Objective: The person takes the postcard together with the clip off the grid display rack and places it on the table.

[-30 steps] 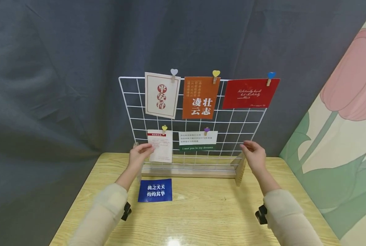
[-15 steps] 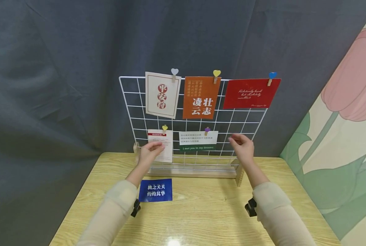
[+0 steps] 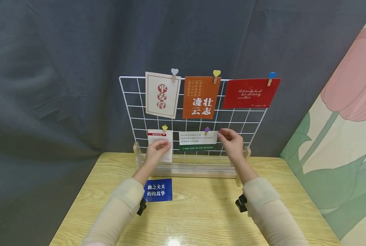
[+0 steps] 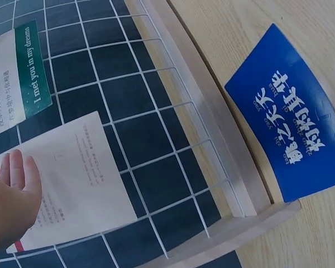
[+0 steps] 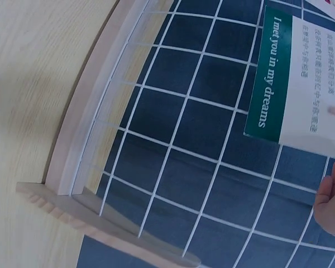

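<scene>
My left hand (image 3: 156,151) hovers in front of the white card with a red header (image 3: 159,136), its fingers loosely bent and holding nothing. A yellow heart clothespin (image 3: 165,127) fastens that card to the white wire grid (image 3: 232,122). My right hand (image 3: 233,143) is close to the right edge of the white-and-green card (image 3: 198,139). In the right wrist view, a small gap separates these fingers (image 5: 326,190) from the card. A purple heart clothespin (image 3: 207,130) is clipped at that card's top. The blue card (image 4: 293,120) lies on the table before the grid.
Along the grid's top hang a cream card (image 3: 153,97), an orange card (image 3: 200,90) and a red card (image 3: 247,95), each with a heart clothespin. A wooden base (image 3: 195,173) holds the grid on the table (image 3: 201,212). A dark curtain (image 3: 78,68) hangs behind.
Both hands have moved inward: the left hand rightward across the red-headed card, the right hand leftward and up toward the white-and-green card. The cards and clothespins stay in place.
</scene>
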Demonstrator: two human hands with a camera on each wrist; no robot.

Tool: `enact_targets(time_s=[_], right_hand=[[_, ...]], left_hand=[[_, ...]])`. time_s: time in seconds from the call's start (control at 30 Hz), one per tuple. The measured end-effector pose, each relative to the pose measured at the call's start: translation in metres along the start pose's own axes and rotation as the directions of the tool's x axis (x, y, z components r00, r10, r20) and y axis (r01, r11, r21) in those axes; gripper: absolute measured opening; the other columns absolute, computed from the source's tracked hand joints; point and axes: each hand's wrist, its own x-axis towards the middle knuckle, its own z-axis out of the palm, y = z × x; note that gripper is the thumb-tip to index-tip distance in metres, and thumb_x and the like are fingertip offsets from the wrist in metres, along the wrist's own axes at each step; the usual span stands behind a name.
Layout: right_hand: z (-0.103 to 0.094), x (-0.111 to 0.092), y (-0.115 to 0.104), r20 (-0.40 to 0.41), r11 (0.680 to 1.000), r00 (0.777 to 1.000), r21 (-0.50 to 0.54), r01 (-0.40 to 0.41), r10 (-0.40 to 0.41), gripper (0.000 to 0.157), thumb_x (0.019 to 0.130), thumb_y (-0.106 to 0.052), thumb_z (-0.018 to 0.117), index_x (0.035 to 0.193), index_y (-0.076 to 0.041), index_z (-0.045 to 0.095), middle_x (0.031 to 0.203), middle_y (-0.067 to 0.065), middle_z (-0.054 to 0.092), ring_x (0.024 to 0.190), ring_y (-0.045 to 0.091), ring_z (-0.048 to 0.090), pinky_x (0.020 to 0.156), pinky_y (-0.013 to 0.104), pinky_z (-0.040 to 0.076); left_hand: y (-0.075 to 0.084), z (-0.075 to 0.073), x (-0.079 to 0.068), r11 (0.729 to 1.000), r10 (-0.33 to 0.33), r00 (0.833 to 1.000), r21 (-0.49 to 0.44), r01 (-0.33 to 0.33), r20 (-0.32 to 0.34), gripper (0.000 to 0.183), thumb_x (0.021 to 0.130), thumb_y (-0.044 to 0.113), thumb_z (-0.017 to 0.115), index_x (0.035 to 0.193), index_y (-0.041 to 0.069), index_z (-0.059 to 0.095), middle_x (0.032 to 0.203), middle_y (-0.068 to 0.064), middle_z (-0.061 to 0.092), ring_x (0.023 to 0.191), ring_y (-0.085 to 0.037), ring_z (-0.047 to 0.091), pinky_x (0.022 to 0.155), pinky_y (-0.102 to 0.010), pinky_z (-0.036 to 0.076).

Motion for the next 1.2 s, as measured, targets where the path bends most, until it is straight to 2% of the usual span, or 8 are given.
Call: enact_targets(time_s=[0.2, 0.63, 0.97, 1.03, 1.2], right_hand=[[0.006, 0.001, -0.001, 0.033, 0.999, 0.999, -0.037, -0.006, 0.008, 0.021, 0.078, -0.001, 0.062, 0.097, 0.007, 0.06, 0.093, 0.019, 0.06, 0.069, 0.002, 0.052, 0.059, 0.012, 0.043], [0.019, 0.002, -0.004, 0.055, 0.998, 0.998, -0.069, -0.01, 0.013, 0.025, 0.078, -0.003, 0.062, 0.102, 0.003, 0.06, 0.098, 0.013, 0.061, 0.07, 0.006, 0.054, 0.061, 0.013, 0.045], [0.034, 0.0, -0.009, 0.017, 0.989, 0.997, -0.126, -0.073, 0.076, 0.026, 0.078, -0.005, 0.06, 0.104, 0.001, 0.06, 0.1, 0.012, 0.061, 0.073, 0.02, 0.057, 0.055, 0.014, 0.043], [0.036, 0.0, -0.01, 0.021, 0.989, 0.995, -0.116, -0.093, 0.096, 0.028, 0.078, -0.004, 0.06, 0.105, 0.002, 0.058, 0.103, 0.013, 0.06, 0.076, 0.023, 0.057, 0.057, 0.014, 0.043], [0.039, -0.001, -0.012, 0.029, 0.989, 0.991, -0.068, -0.131, 0.133, 0.03, 0.078, -0.003, 0.061, 0.107, 0.003, 0.057, 0.104, 0.015, 0.058, 0.079, 0.026, 0.057, 0.061, 0.014, 0.045]], left_hand=[[0.002, 0.009, -0.001, 0.999, 0.005, 1.0, -0.05, -0.004, 0.024, 0.025, 0.074, -0.004, 0.063, 0.098, -0.01, 0.058, 0.096, -0.021, 0.059, 0.09, -0.027, 0.056, 0.075, -0.024, 0.047], [0.002, 0.023, 0.001, 0.998, -0.012, 0.998, -0.055, 0.015, 0.055, 0.031, 0.075, -0.002, 0.062, 0.104, -0.011, 0.055, 0.101, -0.021, 0.057, 0.095, -0.027, 0.054, 0.078, -0.026, 0.046], [0.0, 0.027, 0.002, 0.994, -0.018, 0.997, -0.103, 0.025, 0.069, 0.033, 0.075, -0.003, 0.062, 0.105, -0.013, 0.053, 0.104, -0.024, 0.055, 0.095, -0.026, 0.055, 0.077, -0.025, 0.046], [0.001, 0.028, 0.002, 0.993, -0.034, 0.997, -0.106, 0.041, 0.069, 0.033, 0.076, -0.003, 0.061, 0.107, -0.012, 0.052, 0.106, -0.024, 0.054, 0.098, -0.029, 0.053, 0.078, -0.026, 0.046], [0.001, 0.031, 0.003, 0.994, -0.042, 0.998, -0.097, 0.047, 0.053, 0.033, 0.077, -0.003, 0.061, 0.107, -0.012, 0.052, 0.106, -0.024, 0.054, 0.097, -0.029, 0.054, 0.078, -0.025, 0.046]])
